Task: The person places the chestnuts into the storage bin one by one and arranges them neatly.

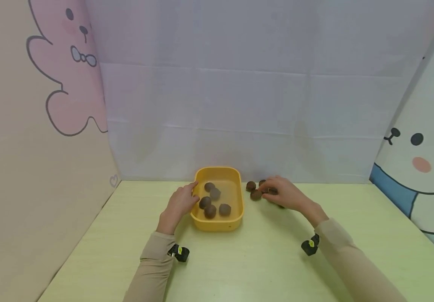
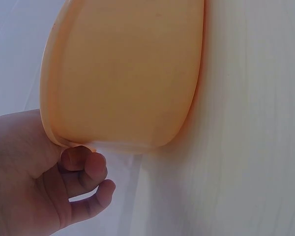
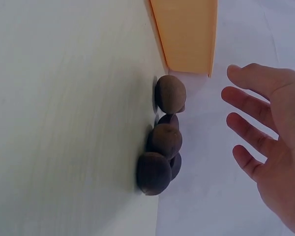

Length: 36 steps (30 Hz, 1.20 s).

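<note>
A yellow plastic box (image 1: 217, 226) stands on the table with several round brown nut-like things (image 1: 210, 211) inside; their exact kind is unclear. My left hand (image 1: 181, 205) holds the box's left rim, and the left wrist view shows its fingers (image 2: 96, 167) curled beside the box edge. To the right of the box, more of the brown round things (image 3: 169, 93) lie in a loose cluster on the table. My right hand (image 1: 283, 193) hovers over this cluster, partly covering it in the head view. In the right wrist view that hand (image 3: 280, 128) has spread fingers, apart from the cluster, holding nothing.
The pale yellow-green table (image 1: 239, 268) meets a white cloth backdrop (image 1: 239, 100) just behind the box and the cluster. Side panels with cartoon figures stand at left and right. A small black camera (image 1: 179, 253) is strapped at each wrist.
</note>
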Tool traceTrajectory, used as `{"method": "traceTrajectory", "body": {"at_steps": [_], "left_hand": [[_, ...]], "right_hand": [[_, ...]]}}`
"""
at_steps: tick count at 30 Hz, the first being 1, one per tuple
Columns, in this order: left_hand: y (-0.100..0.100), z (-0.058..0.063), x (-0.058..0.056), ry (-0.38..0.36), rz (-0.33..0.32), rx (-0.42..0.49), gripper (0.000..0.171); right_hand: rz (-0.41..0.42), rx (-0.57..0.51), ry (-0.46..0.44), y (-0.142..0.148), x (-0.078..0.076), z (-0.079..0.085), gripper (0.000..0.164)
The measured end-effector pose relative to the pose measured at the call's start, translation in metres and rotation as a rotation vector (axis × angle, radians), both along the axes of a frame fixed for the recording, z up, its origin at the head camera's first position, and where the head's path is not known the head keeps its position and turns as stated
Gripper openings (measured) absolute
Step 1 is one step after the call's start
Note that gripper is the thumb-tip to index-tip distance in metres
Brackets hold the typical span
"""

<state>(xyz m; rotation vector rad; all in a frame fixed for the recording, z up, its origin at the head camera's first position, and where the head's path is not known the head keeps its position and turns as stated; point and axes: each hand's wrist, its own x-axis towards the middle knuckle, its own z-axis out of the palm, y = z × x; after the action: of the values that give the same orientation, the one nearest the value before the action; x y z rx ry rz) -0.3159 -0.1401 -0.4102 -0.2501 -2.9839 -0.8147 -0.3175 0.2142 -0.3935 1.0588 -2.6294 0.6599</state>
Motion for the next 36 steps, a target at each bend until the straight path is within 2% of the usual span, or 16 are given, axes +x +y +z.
{"method": "traceTrajectory", "body": {"at_steps": [4,12,18,27,30,36], "left_hand": [[0.001,0.001,0.000,-0.002,0.007,0.004,0.059],[-0.001,-0.001,-0.001,-0.001,0.004,0.004,0.060],[-0.001,-0.002,-0.002,-0.001,-0.001,0.008,0.060],[0.000,0.000,-0.001,-0.006,0.002,0.008,0.059],[0.000,0.001,0.000,-0.011,0.005,0.007,0.059],[0.000,0.001,0.001,-0.014,0.007,0.014,0.059]], "right_hand": [[-0.039,0.010,-0.034,0.015,0.001,-0.004,0.020],[-0.096,0.023,-0.177,0.038,0.004,-0.019,0.023],[-0.136,0.016,-0.195,0.051,0.004,-0.029,0.024],[-0.147,0.022,-0.206,0.066,0.000,-0.040,0.031],[-0.144,0.014,-0.229,0.068,-0.001,-0.041,0.035],[-0.199,0.039,-0.272,0.068,-0.003,-0.039,0.036]]}}
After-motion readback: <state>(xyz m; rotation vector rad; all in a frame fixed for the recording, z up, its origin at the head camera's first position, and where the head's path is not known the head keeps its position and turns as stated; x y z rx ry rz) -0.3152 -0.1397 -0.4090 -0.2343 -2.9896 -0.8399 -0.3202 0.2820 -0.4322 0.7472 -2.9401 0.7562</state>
